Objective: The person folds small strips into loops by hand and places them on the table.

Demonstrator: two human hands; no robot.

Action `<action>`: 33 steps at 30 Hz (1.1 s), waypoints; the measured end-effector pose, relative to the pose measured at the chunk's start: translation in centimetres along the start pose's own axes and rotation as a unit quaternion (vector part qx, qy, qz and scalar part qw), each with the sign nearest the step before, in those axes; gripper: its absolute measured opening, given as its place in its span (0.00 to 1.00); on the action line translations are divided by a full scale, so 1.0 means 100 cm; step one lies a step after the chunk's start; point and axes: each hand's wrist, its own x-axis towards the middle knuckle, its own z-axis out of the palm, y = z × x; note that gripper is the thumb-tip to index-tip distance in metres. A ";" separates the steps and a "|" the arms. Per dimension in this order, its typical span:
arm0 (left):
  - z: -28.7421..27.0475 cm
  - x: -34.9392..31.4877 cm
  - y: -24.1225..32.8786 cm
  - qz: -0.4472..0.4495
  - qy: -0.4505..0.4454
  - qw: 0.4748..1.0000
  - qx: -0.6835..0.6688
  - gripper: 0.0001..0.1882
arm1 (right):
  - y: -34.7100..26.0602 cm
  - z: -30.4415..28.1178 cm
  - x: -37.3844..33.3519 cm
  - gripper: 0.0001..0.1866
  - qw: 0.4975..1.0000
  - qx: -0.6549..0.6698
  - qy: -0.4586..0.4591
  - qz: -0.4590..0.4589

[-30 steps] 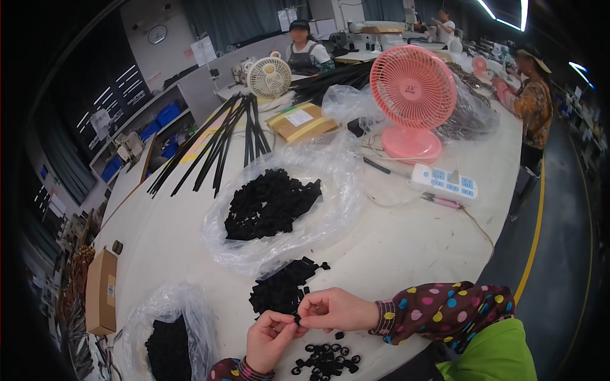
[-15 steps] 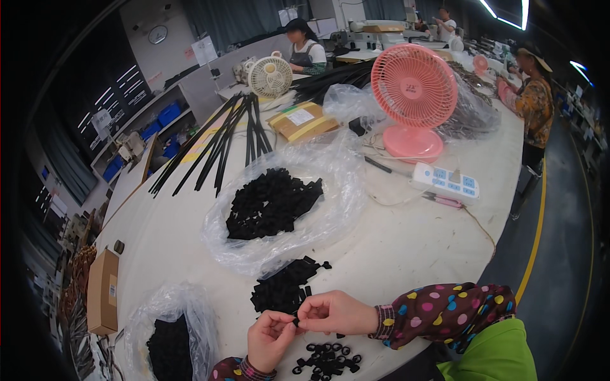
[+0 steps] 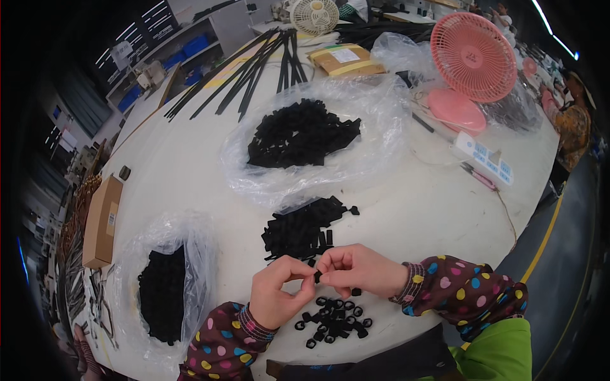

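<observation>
Black piece (image 3: 318, 277) is being held above the table (image 3: 184, 152), left hand (image 3: 281, 289) and right hand (image 3: 363, 270) both pinching it in a fingertip grip. Black rings (image 3: 333, 319) on the near side are seemingly lying finished, while a larger black heap (image 3: 298, 228) beyond is apparently awaiting handling.

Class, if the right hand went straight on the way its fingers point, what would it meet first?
Probably the left hand: the right hand points left toward it, with a small black piece between them; the exact depth is unclear.
</observation>
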 end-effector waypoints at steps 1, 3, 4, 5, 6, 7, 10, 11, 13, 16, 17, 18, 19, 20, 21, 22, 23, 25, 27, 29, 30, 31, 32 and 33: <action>-0.002 -0.001 -0.001 -0.118 -0.019 0.981 -0.153 0.08 | -0.003 -0.001 0.000 0.06 1.000 0.011 -0.009 0.009; -0.010 0.005 -0.003 -0.289 -0.070 0.877 -0.378 0.08 | -0.004 -0.001 0.001 0.06 0.999 0.023 -0.020 0.022; -0.013 0.006 -0.005 -0.292 -0.066 0.876 -0.379 0.08 | -0.004 -0.001 0.002 0.06 1.000 -0.007 -0.015 0.010; -0.015 0.007 -0.008 -0.329 -0.093 0.842 -0.416 0.08 | -0.004 -0.001 0.002 0.06 0.999 -0.038 -0.009 -0.002; -0.016 0.005 -0.009 -0.365 -0.120 0.806 -0.451 0.09 | -0.004 0.000 0.001 0.06 0.999 -0.037 -0.011 0.001; -0.016 0.004 -0.011 -0.366 -0.118 0.805 -0.452 0.09 | -0.004 0.000 0.001 0.06 0.999 -0.052 -0.009 -0.004; -0.016 0.001 -0.018 -0.390 -0.154 0.782 -0.461 0.10 | -0.002 0.000 0.000 0.07 0.997 -0.070 -0.009 -0.013; -0.016 0.000 -0.021 -0.391 -0.169 0.766 -0.481 0.10 | -0.002 0.000 0.000 0.07 0.997 -0.073 -0.010 -0.020; -0.015 -0.001 -0.021 -0.390 -0.183 0.750 -0.502 0.09 | -0.001 0.001 0.000 0.07 0.997 -0.070 -0.013 -0.026; -0.014 0.002 -0.016 -0.383 -0.187 0.752 -0.504 0.08 | -0.002 0.003 0.000 0.06 0.998 -0.055 -0.020 -0.033; -0.014 0.002 -0.013 -0.380 -0.189 0.763 -0.487 0.06 | -0.003 0.003 0.000 0.06 0.998 -0.044 -0.024 -0.034; -0.014 0.004 -0.010 -0.375 -0.194 0.775 -0.470 0.05 | 0.000 0.002 0.000 0.06 0.998 -0.045 -0.024 -0.035; -0.013 0.003 -0.012 -0.375 -0.195 0.775 -0.470 0.05 | 0.004 0.000 0.001 0.05 0.997 -0.054 -0.023 -0.050; -0.011 0.001 -0.015 -0.344 -0.190 0.808 -0.439 0.05 | 0.007 0.000 0.001 0.05 0.996 -0.064 -0.022 -0.064; -0.010 0.000 -0.018 -0.314 -0.183 0.838 -0.406 0.06 | 0.008 0.000 0.001 0.05 0.996 -0.064 -0.021 -0.064; -0.009 -0.001 -0.017 -0.314 -0.184 0.838 -0.407 0.06 | 0.008 0.001 0.001 0.05 0.985 -0.143 0.001 -0.093; -0.007 -0.001 -0.016 -0.293 -0.169 0.864 -0.373 0.07 | 0.008 0.002 0.001 0.06 0.968 -0.221 0.023 -0.121; -0.007 -0.003 -0.017 -0.273 -0.152 0.888 -0.338 0.08 | 0.003 0.004 0.000 0.06 0.965 -0.237 0.027 -0.111; -0.008 -0.002 -0.017 -0.258 -0.146 0.901 -0.317 0.09 | 0.000 0.003 0.000 0.06 0.961 -0.254 0.033 -0.103; -0.007 -0.001 -0.014 -0.258 -0.143 0.906 -0.303 0.08 | -0.001 0.002 0.000 0.07 0.954 -0.276 0.036 -0.115; -0.007 0.000 -0.012 -0.257 -0.141 0.911 -0.291 0.08 | -0.001 0.003 -0.001 0.07 0.954 -0.275 0.038 -0.116; -0.008 0.001 -0.011 -0.257 -0.143 0.911 -0.290 0.08 | -0.002 0.004 -0.001 0.07 0.948 -0.287 0.048 -0.128; -0.008 0.002 -0.009 -0.245 -0.138 0.913 -0.295 0.08 | -0.002 0.004 -0.001 0.08 0.942 -0.298 0.058 -0.141; -0.008 0.002 -0.009 -0.232 -0.133 0.916 -0.299 0.08 | -0.002 0.005 -0.001 0.08 0.942 -0.298 0.060 -0.143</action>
